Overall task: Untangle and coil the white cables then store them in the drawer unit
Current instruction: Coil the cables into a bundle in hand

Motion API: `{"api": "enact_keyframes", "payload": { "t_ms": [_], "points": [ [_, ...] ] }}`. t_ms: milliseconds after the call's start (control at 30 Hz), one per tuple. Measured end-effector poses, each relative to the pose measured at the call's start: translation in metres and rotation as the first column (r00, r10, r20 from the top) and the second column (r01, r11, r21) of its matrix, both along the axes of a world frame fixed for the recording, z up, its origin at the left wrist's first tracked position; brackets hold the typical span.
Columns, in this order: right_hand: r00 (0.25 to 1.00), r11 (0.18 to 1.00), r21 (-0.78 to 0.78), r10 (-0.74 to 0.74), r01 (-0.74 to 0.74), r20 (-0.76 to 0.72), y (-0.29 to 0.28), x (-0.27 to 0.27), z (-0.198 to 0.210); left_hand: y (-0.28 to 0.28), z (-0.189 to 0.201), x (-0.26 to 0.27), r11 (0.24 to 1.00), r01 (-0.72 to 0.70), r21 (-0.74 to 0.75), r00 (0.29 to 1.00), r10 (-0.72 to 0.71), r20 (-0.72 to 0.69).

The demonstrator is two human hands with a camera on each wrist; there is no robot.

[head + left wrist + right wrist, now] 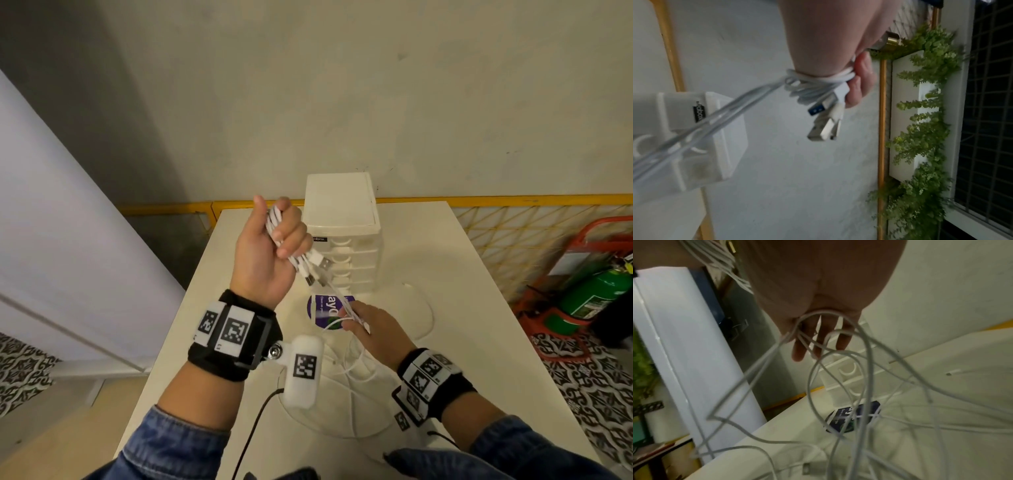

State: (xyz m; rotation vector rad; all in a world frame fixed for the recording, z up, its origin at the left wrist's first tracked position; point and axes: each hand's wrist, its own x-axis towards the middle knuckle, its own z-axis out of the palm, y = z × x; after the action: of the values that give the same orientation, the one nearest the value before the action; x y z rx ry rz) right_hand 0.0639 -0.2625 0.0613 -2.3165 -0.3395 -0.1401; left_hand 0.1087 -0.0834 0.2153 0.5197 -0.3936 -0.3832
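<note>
White tabletop (445, 274) is seen pushed up against a pale wall, with patterned floor tiles (24, 370) visible at the far left. Towards the left, the left hand (270, 246) is raised above the table, its fingers curled tightly round a bundle of white cables (291, 250), whose USB plugs (824, 128) are left dangling below the fist. From that bundle, strands are stretched down and rightward to the right hand (373, 329), where they are pinched between thumb and fingers, the remaining fingers being held fairly straight; loose loops are draped beneath it onto the table. Behind the hands, the white drawer unit (346, 236) is stood upright near the wall, all drawers closed. Just in front of it, a purple sticker (325, 311) is laid flat. At the far right, a green extinguisher (592, 291) is stood on the floor.
</note>
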Motion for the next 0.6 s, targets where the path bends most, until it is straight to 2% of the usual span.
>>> {"api": "enact_keyframes", "payload": {
  "t_ms": [167, 267, 400, 600],
  "points": [
    [0.998, 0.999, -0.013, 0.040, -0.040, 0.048, 0.005, -0.003, 0.006, 0.008, 0.003, 0.011, 0.952, -0.306, 0.026, 0.952, 0.307, -0.019],
    [0.995, 0.998, 0.007, 0.055, -0.056, 0.080, 0.006, -0.005, 0.009, 0.013, 0.000, 0.015, 0.913, -0.403, 0.061, 0.913, 0.406, -0.035],
    [0.995, 0.970, 0.236, 0.073, -0.053, -0.075, 0.008, -0.008, 0.018, 0.015, 0.000, 0.013, 0.899, -0.423, 0.111, 0.906, 0.423, 0.023],
    [0.981, 0.908, 0.418, 0.040, 0.043, -0.190, -0.001, -0.003, 0.020, 0.019, 0.005, 0.010, 0.928, -0.360, 0.094, 0.933, 0.355, 0.066]
  ]
}}
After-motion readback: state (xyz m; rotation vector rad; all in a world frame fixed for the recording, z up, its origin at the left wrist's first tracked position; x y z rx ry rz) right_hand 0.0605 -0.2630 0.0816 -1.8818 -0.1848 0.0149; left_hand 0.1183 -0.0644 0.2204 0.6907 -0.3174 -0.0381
